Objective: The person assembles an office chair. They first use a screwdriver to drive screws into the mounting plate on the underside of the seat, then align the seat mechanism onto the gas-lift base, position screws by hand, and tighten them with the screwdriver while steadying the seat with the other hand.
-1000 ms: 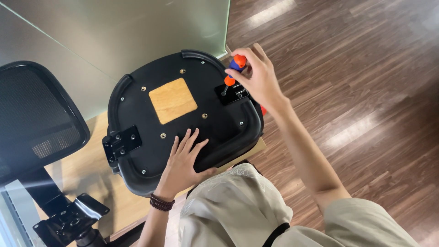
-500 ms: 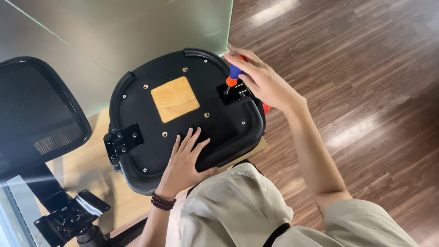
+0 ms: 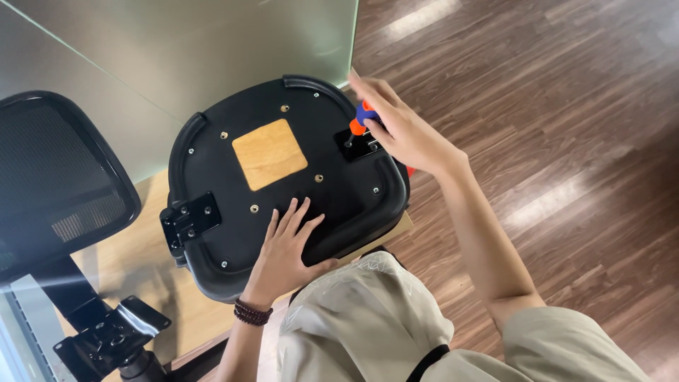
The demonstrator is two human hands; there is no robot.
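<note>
An upturned black chair seat (image 3: 233, 191) lies on a wooden table, its underside showing a square wooden patch (image 3: 269, 153) and several screw holes. My left hand (image 3: 286, 249) rests flat on the seat's near edge, fingers spread. My right hand (image 3: 396, 127) grips an orange and blue screwdriver (image 3: 361, 118). Its tip stands on a black bracket (image 3: 359, 144) at the seat's right side. A second black bracket (image 3: 189, 219) sticks out at the left edge.
A black mesh chair back (image 3: 60, 184) stands at the left. A black metal chair mechanism (image 3: 113, 336) lies at the lower left of the wooden table (image 3: 134, 269). A frosted glass panel (image 3: 198, 49) rises behind the seat. Dark wood floor (image 3: 552, 141) lies to the right.
My right hand has turned on the screwdriver and dropped slightly toward the bracket. My left hand and the seat have stayed put.
</note>
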